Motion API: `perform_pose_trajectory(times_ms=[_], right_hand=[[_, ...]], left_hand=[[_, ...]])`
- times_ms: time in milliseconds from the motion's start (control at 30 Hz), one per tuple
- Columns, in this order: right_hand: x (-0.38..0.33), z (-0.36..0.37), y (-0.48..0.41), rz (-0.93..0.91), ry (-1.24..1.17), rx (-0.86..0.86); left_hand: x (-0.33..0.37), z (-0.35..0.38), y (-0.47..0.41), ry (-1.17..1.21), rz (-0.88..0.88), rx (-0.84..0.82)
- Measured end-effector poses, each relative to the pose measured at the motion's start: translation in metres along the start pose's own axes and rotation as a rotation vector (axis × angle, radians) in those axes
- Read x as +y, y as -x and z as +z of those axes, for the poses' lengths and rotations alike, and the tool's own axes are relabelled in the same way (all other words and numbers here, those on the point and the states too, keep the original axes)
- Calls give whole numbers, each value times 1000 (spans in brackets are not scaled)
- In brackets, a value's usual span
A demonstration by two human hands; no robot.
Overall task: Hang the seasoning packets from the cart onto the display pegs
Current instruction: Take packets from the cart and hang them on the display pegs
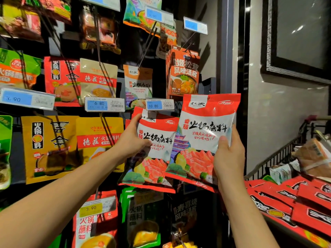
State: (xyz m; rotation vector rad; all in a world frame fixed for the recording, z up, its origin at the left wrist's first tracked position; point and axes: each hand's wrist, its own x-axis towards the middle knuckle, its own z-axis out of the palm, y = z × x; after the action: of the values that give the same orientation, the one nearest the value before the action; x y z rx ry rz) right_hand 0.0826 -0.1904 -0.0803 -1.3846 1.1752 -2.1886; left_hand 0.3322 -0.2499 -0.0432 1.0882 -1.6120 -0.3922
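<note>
Grey wall [268, 122] borders dark pegboard [133, 49]; wire cart [279, 154] stands right.

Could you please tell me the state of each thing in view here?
Left packet: held at its edge by the left grip, top behind the price tag.
Right packet: held up by the right grip, not on a peg.
Cart: loaded with red packets.

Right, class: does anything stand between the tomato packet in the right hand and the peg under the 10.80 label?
Yes. The 10.80 price label hangs at the front of the peg, where the held packet in the right hand must thread on. A matching packet, gripped by the left hand, hangs just behind it.
</note>
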Motion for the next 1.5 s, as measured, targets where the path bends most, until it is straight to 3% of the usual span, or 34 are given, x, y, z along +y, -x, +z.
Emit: perform_pose_trajectory(times_ms=[233,367,467,500,567,633,700,933,1067,1200,1500], right_hand=[[0,0,-1,-5,5,-15],[-2,1,1,12,-11,-33],[-1,-3,2,14,-14,-46],[-2,-4,3,13,-9,-58],[-2,-2,6,-3,-3,-79],[-1,2,9,-15,-10,-113],[-2,8,11,-6,-20,-138],[-3,11,11,-32,25,-231],[5,10,7,28,59,-150],[-2,0,2,30,85,-21],[-2,-3,0,1,131,19]], left_hand=[[-11,4,-12,-58,-60,41],[-18,9,-14,-535,-41,51],[-14,10,-2,-864,-69,182],[-12,13,4,-850,-44,242],[2,19,18,-569,100,274],[32,28,34,-85,166,103],[52,36,39,195,157,-50],[31,36,30,120,165,96],[11,23,33,180,142,167],[-13,6,40,110,121,84],[-11,-1,25,6,123,71]])
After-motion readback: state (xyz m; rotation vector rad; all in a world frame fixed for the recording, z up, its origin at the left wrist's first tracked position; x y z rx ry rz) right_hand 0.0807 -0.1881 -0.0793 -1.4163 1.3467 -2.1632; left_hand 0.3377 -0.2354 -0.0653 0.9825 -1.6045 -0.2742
